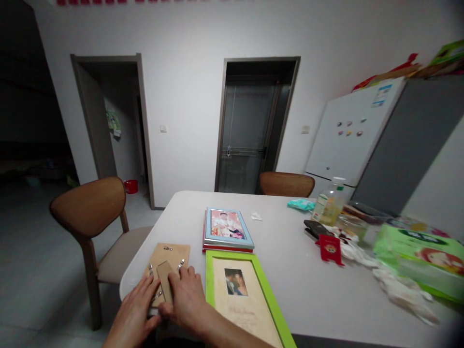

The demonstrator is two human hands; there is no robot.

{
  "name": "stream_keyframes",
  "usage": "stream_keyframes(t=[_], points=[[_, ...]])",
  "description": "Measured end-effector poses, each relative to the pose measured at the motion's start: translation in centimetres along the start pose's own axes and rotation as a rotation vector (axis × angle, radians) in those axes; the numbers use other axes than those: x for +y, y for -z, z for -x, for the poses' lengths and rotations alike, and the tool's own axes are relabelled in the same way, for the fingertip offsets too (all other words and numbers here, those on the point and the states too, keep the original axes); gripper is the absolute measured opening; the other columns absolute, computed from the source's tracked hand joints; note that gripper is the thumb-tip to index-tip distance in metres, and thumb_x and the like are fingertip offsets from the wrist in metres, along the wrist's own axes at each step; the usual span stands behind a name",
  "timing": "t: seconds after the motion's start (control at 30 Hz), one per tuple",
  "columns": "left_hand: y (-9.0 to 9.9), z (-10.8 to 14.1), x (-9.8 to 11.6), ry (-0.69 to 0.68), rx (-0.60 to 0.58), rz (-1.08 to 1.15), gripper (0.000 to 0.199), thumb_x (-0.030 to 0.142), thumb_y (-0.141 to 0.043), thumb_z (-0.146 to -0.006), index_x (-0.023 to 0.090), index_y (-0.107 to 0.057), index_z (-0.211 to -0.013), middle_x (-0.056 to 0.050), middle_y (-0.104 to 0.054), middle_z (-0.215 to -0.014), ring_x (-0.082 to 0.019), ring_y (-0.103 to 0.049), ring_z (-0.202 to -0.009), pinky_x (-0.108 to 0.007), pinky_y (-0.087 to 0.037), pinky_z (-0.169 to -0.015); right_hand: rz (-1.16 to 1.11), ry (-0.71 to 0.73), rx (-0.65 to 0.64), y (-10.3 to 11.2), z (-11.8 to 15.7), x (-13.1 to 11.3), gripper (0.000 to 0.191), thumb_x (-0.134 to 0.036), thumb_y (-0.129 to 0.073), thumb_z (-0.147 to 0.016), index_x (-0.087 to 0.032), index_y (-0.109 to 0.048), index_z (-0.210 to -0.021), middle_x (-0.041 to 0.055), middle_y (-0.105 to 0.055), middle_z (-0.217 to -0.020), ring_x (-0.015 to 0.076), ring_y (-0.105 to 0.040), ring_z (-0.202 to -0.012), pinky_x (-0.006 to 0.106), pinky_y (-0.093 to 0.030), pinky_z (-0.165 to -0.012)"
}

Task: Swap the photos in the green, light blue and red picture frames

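A brown picture frame backing board (174,253) lies at the table's near left corner, with small metal clips and a fold-out stand leg (165,278) on it. My left hand (137,307) grips the board's left and near edges, its fingers resting on top. From the right, my right hand (188,295) closes on the board, fingers curled beside the stand leg and thumb near the lower edge. Beside my right forearm lies a green picture frame (266,295) with a cream mat and a small photo. Behind it, a light blue picture frame (246,232) rests on a red one.
Toward the right of the white table (282,270) are a red card (330,249), a dark phone (317,228), a bottle (328,203), crumpled tissues (402,292) and a green tissue pack (424,256). Wooden chairs stand at left (90,203) and behind (286,183).
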State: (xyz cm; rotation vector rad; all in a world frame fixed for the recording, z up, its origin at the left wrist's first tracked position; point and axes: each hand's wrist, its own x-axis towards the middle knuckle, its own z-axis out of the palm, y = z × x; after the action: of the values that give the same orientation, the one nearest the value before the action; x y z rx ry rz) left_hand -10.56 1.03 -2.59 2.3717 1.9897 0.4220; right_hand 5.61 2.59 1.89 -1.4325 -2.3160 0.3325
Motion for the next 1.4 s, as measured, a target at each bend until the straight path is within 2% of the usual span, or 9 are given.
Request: stream_keyframes(t=[0.1,0.2,0.3,0.4,0.57,0.8,0.93,1.2,1.4], points=[[-0.1,-0.2,-0.4,-0.016,0.041,0.017,0.061,0.021,-0.063,-0.054,0.012,-0.049,-0.113,-0.012,-0.047,-0.123,-0.025,-0.04,-0.114,-0.037,-0.032,-0.097,-0.103,-0.005,0.002,-0.4,-0.4,0.9,0.039,-0.026,-0.055,-0.059,-0.018,-0.055,-0.097,0.0101,-0.053,-0.098,0.0259,-0.044,-0.093,0.039,-0.037,-0.077],[0.1,-0.1,-0.8,-0.069,0.155,0.076,0.056,0.022,-0.066,-0.054,0.014,-0.053,-0.107,-0.013,-0.05,-0.119,-0.026,-0.045,-0.11,-0.037,-0.038,-0.092,-0.246,0.012,0.025,0.1,-0.3,1.8,0.049,-0.016,-0.053,-0.054,-0.017,-0.054,-0.103,0.0082,-0.056,-0.097,0.0223,-0.046,-0.092,0.032,-0.038,-0.079],[1.3,-0.2,0.3,-0.176,0.339,0.166,0.049,0.027,-0.066,-0.06,0.018,-0.053,-0.106,-0.011,-0.051,-0.119,-0.025,-0.046,-0.109,-0.036,-0.041,-0.089,-0.343,0.0,0.103,2.1,0.5,2.3,0.053,-0.015,-0.053,-0.053,-0.015,-0.054,-0.106,0.0084,-0.057,-0.098,0.0211,-0.048,-0.092,0.031,-0.038,-0.081],[3.0,-0.5,3.3,-0.276,0.433,0.218,0.05,0.029,-0.065,-0.064,0.018,-0.05,-0.11,-0.011,-0.05,-0.12,-0.025,-0.043,-0.111,-0.038,-0.041,-0.089,-0.367,0.006,0.148,5.4,1.9,3.1,0.044,-0.015,-0.05,-0.057,-0.016,-0.057,-0.1,0.0072,-0.058,-0.096,0.0194,-0.05,-0.09,0.031,-0.038,-0.083],[3.1,-0.6,9.9,-0.368,0.278,0.258,0.052,0.022,-0.064,-0.065,0.012,-0.046,-0.113,-0.017,-0.044,-0.123,-0.027,-0.038,-0.115,-0.04,-0.04,-0.09,-0.306,0.004,0.148,9.4,6.2,6.7,0.041,-0.013,-0.048,-0.058,-0.019,-0.056,-0.097,0.0058,-0.057,-0.098,0.0186,-0.049,-0.093,0.033,-0.037,-0.085],[0.6,0.2,15.8,-0.512,-0.034,0.315,0.055,0.024,-0.063,-0.066,0.008,-0.044,-0.114,-0.021,-0.037,-0.127,-0.03,-0.029,-0.119,-0.043,-0.033,-0.095,-0.181,-0.161,0.078,9.8,12.4,11.7,0.037,-0.017,-0.047,-0.06,-0.018,-0.059,-0.095,0.0082,-0.056,-0.1,0.0205,-0.049,-0.096,0.035,-0.036,-0.087],[0.1,0.2,16.5,-0.509,-0.064,0.292,0.052,0.025,-0.062,-0.065,0.01,-0.046,-0.112,-0.02,-0.04,-0.126,-0.031,-0.034,-0.116,-0.047,-0.035,-0.092,-0.141,-0.165,0.068,9.0,13.0,12.5,0.037,-0.018,-0.047,-0.062,-0.017,-0.06,-0.097,0.0093,-0.056,-0.102,0.0211,-0.048,-0.096,0.035,-0.036,-0.087],[-0.5,0.7,14.7,-0.515,0.019,0.211,0.036,0.024,-0.052,-0.074,0.013,-0.05,-0.108,-0.017,-0.051,-0.117,-0.027,-0.045,-0.11,-0.045,-0.039,-0.089,-0.124,-0.116,0.065,7.6,12.5,10.8,0.036,-0.017,-0.047,-0.062,-0.018,-0.06,-0.095,0.0085,-0.055,-0.1,0.0206,-0.048,-0.093,0.034,-0.037,-0.084],[-0.4,1.2,14.1,-0.574,-0.042,0.268,0.074,0.056,-0.061,-0.059,0.013,-0.042,-0.117,-0.021,-0.041,-0.125,-0.031,-0.034,-0.117,-0.052,-0.029,-0.094,-0.047,-0.126,0.093,6.0,12.0,11.7,0.04,-0.016,-0.048,-0.06,-0.016,-0.059,-0.098,0.011,-0.054,-0.103,0.0236,-0.046,-0.096,0.037,-0.034,-0.086]])
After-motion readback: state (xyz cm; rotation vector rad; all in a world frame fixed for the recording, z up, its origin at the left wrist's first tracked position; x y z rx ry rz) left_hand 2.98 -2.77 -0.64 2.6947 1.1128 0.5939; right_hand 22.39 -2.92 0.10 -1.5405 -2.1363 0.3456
